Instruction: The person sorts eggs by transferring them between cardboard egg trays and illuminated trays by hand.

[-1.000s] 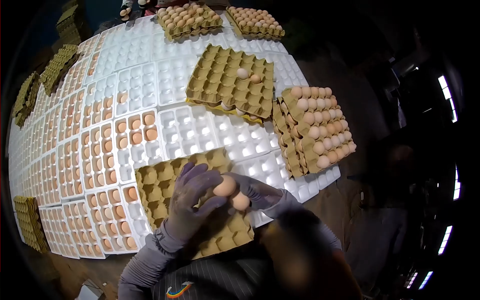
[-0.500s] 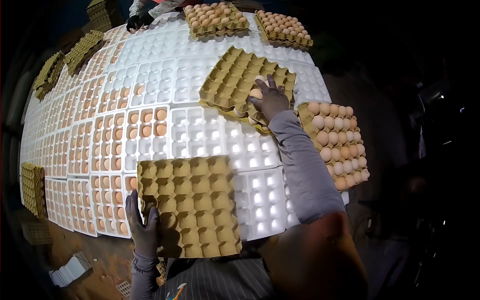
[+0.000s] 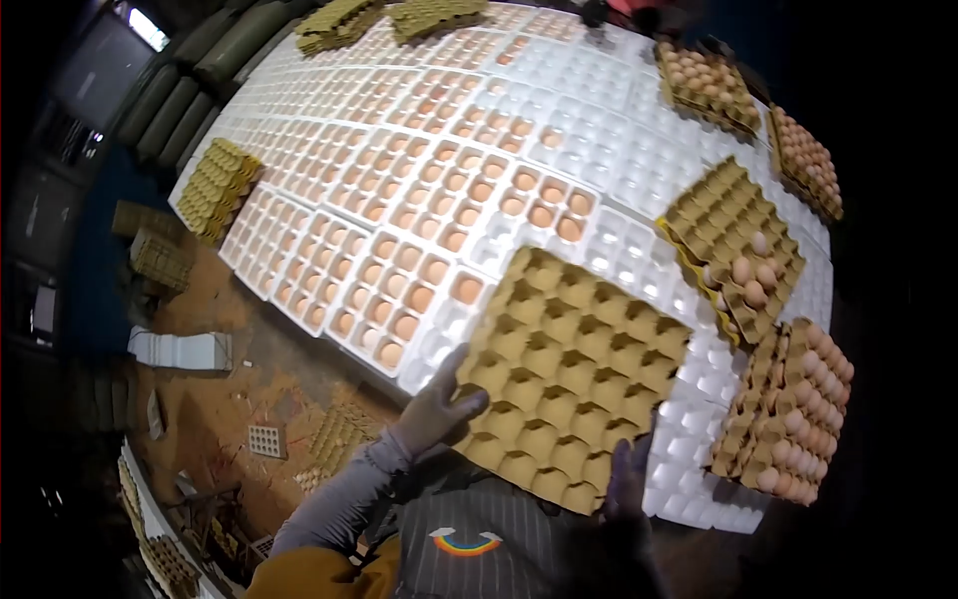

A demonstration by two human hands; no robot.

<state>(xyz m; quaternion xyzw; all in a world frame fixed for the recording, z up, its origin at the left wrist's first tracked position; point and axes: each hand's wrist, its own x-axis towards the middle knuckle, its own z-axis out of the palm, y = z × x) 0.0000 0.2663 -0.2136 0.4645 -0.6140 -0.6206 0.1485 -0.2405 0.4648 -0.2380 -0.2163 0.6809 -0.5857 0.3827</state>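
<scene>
In front of my body I hold an empty pulp egg tray (image 3: pixel 569 374), tilted over the near edge of the white foam trays. My left hand (image 3: pixel 439 409), gloved in grey, grips its left edge with the thumb on top. At the lower right edge is my right hand (image 3: pixel 629 474), fingers pressed along the rim and partly in shadow. Just beyond lies another pulp tray (image 3: pixel 723 210) with several eggs (image 3: pixel 753 275) at its near end. White foam trays (image 3: pixel 639 240) stand beneath and around; those to the left carry eggs in their pockets.
A stack of egg-filled trays (image 3: pixel 798 409) is at the right, with more filled trays (image 3: pixel 709 85) behind. Stacked empty trays (image 3: pixel 218 190) sit at the left edge. A white foam block (image 3: pixel 180 349) lies on the floor. Another person's hand (image 3: pixel 596 12) shows at the far edge.
My view has swung left. My right hand has left the eggs in the farther tray and come to the right edge of the empty tray that my left hand holds.
</scene>
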